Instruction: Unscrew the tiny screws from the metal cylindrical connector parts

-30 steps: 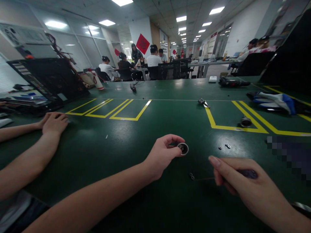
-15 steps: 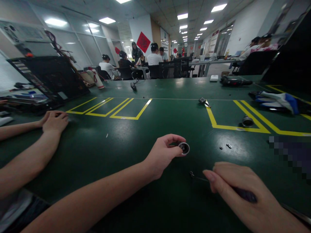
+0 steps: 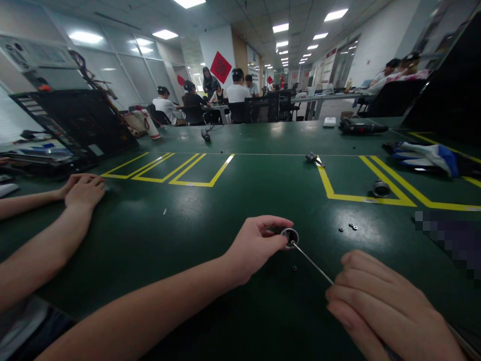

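Between the thumb and fingers of my left hand is a small round metal housing, its open face turned towards me. My right hand is closed around a screwdriver; its handle is hidden inside my fist. The thin shaft slants up to the left, and its tip is inside the housing. Whether the tip carries anything is too small to tell. A small dark ring lies on the green table just below the housing.
Three small rings lie right of the housing. Beyond are another round metal part, a small dark device and yellow tape outlines. Another person's hands rest at the left. Blue-white gloves lie at the right.
The screwdriver tip has risen from beside the small ring on the table into the housing. My right hand has turned, and my left hand has shifted slightly down and right with the housing.
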### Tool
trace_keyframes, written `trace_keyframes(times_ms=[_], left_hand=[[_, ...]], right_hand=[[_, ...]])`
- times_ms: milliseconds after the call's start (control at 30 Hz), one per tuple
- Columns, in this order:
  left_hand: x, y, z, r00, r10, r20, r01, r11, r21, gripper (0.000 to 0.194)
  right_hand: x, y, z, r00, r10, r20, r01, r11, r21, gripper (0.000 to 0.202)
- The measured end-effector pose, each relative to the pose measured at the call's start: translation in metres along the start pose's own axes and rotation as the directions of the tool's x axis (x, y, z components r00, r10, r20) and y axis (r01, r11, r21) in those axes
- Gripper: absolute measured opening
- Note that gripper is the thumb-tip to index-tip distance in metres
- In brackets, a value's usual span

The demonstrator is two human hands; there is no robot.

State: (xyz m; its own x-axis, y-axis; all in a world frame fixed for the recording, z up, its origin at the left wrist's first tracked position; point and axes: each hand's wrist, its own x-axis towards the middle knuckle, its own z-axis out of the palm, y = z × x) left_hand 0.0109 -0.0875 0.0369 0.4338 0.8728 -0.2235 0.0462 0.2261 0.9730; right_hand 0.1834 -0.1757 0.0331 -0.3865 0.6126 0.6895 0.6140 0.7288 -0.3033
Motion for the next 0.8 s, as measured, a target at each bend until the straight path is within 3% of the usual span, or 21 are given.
trace_keyframes(times_ms=[167,400,700,800], left_hand=[[-0.0033,0.0019,0.0041,1.000,-0.008,-0.010,0.009,0.998,0.061,0.029],[-0.0033,-0.0002,0.0039,1.000,0.023,-0.010,-0.021,0.989,0.144,0.024],[0.0004,-0.0056,0.0035,0.999,0.045,-0.017,-0.042,0.990,0.135,0.020],[0.0006,-0.0076,0.0008,0.998,0.063,0.002,-0.063,0.989,0.132,0.020]], right_hand=[[0.0090,-0.0002,-0.0044,0.995,-0.059,0.082,0.060,0.998,-0.011,0.026],[0.0110,-0.0037,-0.0021,0.993,-0.097,0.062,0.101,0.993,-0.054,0.029],[0.0099,-0.0050,0.0007,0.993,-0.081,0.089,0.089,0.992,-0.087,0.030],[0.0100,-0.0055,-0.0020,0.997,-0.050,0.066,0.051,0.999,-0.005,0.028]])
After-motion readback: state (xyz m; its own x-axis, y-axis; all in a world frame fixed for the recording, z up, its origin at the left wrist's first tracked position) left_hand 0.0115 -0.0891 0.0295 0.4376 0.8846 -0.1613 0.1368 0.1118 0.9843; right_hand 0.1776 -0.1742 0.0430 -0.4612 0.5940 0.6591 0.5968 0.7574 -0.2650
